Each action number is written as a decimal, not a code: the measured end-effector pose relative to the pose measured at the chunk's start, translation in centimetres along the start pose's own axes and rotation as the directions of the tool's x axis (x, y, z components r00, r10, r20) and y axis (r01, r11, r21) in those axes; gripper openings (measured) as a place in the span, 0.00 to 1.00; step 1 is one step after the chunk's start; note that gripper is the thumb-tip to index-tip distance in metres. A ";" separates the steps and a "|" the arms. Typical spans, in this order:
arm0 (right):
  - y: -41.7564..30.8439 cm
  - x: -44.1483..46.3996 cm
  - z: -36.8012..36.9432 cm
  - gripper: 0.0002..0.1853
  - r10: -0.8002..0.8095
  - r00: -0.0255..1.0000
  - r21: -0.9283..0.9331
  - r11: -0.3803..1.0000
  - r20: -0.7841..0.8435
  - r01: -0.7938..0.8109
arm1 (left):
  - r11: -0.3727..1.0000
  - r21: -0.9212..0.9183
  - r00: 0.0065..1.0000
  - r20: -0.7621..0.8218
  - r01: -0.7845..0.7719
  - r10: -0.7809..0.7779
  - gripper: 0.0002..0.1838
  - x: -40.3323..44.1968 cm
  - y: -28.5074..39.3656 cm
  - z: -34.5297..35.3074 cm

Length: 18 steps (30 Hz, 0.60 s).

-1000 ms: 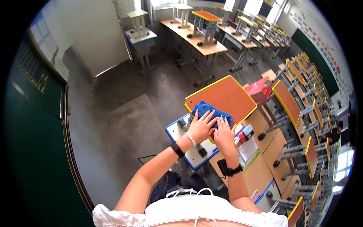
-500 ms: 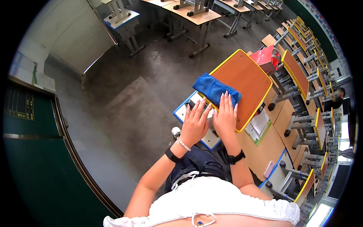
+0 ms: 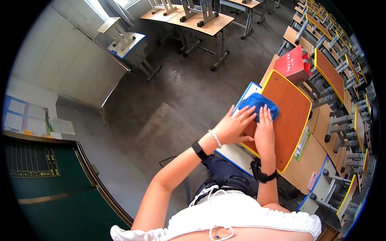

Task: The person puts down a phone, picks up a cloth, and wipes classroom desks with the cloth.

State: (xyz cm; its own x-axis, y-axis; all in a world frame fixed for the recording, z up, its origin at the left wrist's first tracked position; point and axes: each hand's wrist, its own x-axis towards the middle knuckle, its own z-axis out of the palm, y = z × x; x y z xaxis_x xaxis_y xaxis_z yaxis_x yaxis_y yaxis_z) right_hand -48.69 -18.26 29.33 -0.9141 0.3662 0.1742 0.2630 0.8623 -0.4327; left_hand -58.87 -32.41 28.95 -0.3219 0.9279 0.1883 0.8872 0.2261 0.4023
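A blue cloth (image 3: 257, 103) lies bunched on the left part of a brown, yellow-edged chair seat (image 3: 287, 114). My left hand (image 3: 235, 126) reaches over from the left, fingers stretched and spread, their tips on the cloth's near edge. Beside it, my right hand (image 3: 264, 134) rests with straight fingers lying flat and close together, tips on the cloth. Neither hand wraps round the cloth. Under the seat, a white panel with a blue edge (image 3: 233, 157) sticks out on the left.
A red box-like bag (image 3: 293, 64) stands beyond the seat. To the right are wooden desks (image 3: 307, 170) bearing upturned chairs, a green-edged paper (image 3: 302, 144) and a phone (image 3: 312, 181). A green chalkboard (image 3: 60, 213) is at the left.
The cloth has gone from a long folded strip to a smaller bunched shape. My left hand has come from the seat's edge onto the cloth. My view has shifted.
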 end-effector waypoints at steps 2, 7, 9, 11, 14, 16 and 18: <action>0.7 0.8 0.2 0.25 0.076 0.997 0.029 0.997 -0.024 -0.075 | 0.999 -0.031 1.000 -0.010 -0.022 0.022 0.43 1.5 -0.6 0.5; 0.2 2.3 0.9 0.17 0.096 0.976 -0.141 0.982 -0.195 -0.124 | 0.993 -0.003 0.986 -0.119 -0.116 0.115 0.34 3.6 -2.5 0.4; -1.5 2.0 0.1 0.14 0.066 0.975 -0.249 0.961 -0.210 -0.119 | 0.989 -0.052 0.981 -0.142 -0.139 0.131 0.29 3.4 -3.0 0.2; -3.1 1.7 -1.1 0.12 0.091 0.993 -0.203 0.974 -0.073 -0.104 | 0.978 -0.090 0.967 -0.189 -0.188 0.168 0.23 2.7 -3.8 -0.2; -7.3 2.2 -1.5 0.11 0.095 0.993 -0.100 0.991 0.071 -0.088 | 0.957 -0.198 0.959 -0.231 -0.214 0.167 0.21 0.3 -6.7 -0.6; -9.9 3.1 0.1 0.11 -0.008 0.993 -0.010 1.000 0.116 0.009 | 0.954 -0.249 0.976 -0.178 -0.168 0.125 0.21 -2.3 -9.5 -2.9; -13.2 5.2 2.1 0.11 -0.068 0.981 0.051 0.997 0.182 0.060 | 0.949 -0.286 0.982 -0.168 -0.134 0.089 0.21 -5.4 -13.2 -4.7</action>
State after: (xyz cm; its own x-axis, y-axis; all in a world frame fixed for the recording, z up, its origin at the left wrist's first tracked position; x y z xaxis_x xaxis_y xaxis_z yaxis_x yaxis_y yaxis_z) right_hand -57.59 -28.48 34.06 -0.9707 0.2369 0.0395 0.1918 0.8636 -0.4664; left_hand -70.43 -41.77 26.86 -0.2929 0.8814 0.3707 0.7905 0.0051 0.6125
